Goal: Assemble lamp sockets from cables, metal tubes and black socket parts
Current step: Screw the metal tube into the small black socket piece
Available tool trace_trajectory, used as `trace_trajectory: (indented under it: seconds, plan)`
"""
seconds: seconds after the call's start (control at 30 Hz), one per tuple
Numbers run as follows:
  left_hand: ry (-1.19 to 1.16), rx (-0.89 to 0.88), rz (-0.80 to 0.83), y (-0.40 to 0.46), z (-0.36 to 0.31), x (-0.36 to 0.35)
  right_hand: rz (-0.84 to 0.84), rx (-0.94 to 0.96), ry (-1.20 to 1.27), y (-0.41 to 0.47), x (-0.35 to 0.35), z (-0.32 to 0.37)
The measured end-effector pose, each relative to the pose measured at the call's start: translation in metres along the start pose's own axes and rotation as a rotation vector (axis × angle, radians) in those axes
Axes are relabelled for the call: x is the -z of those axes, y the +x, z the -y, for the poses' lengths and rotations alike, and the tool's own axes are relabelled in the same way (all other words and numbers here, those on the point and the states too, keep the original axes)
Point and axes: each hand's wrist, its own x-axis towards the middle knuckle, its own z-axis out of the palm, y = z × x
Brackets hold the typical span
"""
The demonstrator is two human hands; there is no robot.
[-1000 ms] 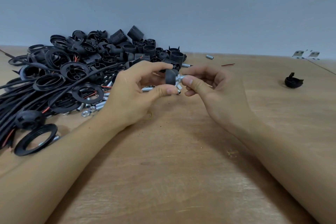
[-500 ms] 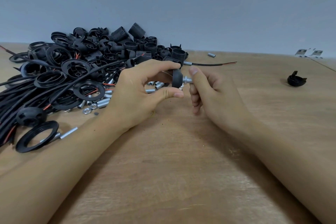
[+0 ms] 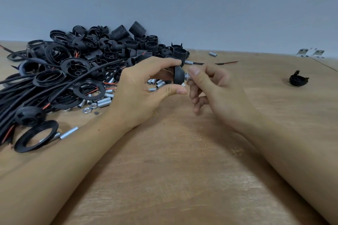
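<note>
Fingers of my left hand (image 3: 139, 93) are still pinching the black socket cap (image 3: 178, 77) between forefinger above and thumb below, as they were half a second ago, holding it above the tabletop (image 3: 182, 170) at the middle of the scene. My right hand (image 3: 215, 89) is gripping the short metal tube (image 3: 188, 76) that is sticking out of the cap's right side; compared with a second ago, the thumb is now lying over the tube from the near side rather than beneath it, and the other fingers are curling loosely below. Both hands are sitting a little farther from me than a second ago.

I am holding the cap with its domed side facing right and its open side facing left toward my palm. The tube's long axis is running roughly level, left to right, with its free end hidden under my right thumb, so I cannot tell how far it is seated.

Off to the far left, the pile of black socket parts (image 3: 109, 47) is lying mixed with black cables (image 3: 22, 95). Loose metal tubes (image 3: 104, 101) are scattered at its near edge, just beside my left wrist. One black ring (image 3: 35, 138) is lying near the left edge with a tube (image 3: 68, 133) touching it. A lone black part (image 3: 298, 79) is resting well apart at the right.
</note>
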Motion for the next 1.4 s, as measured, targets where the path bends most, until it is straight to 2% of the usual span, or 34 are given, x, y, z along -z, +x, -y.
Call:
trace_trajectory:
  seconds: [0.17,0.4,0.7,0.87,1.03,1.13,1.27,1.4]
  plan:
    - [-0.015,0.006,0.000,0.000,-0.001,-0.004,-0.062,-0.097,-0.110,-0.001,0.000,0.003]
    - [-0.046,0.025,-0.019,-0.001,0.001,-0.003,0.128,0.037,-0.069,-0.001,0.008,0.000]
    - [-0.048,0.047,-0.028,0.000,-0.001,-0.001,0.065,0.144,-0.128,-0.001,0.009,-0.001]
    - [0.010,0.009,-0.001,0.000,-0.002,-0.002,-0.007,0.034,-0.180,-0.001,0.007,0.000]
    - [0.021,0.003,-0.007,0.000,-0.002,-0.001,0.018,0.090,-0.178,-0.002,0.008,-0.001]
    - [0.049,-0.021,0.003,0.000,-0.003,-0.002,0.008,-0.001,-0.172,-0.002,0.005,0.000]
    - [0.044,-0.003,-0.004,0.000,-0.004,0.000,0.065,0.042,-0.141,-0.001,0.007,0.003]
    - [0.061,-0.019,0.014,-0.001,-0.005,-0.001,0.057,-0.042,-0.164,-0.001,0.005,0.001]
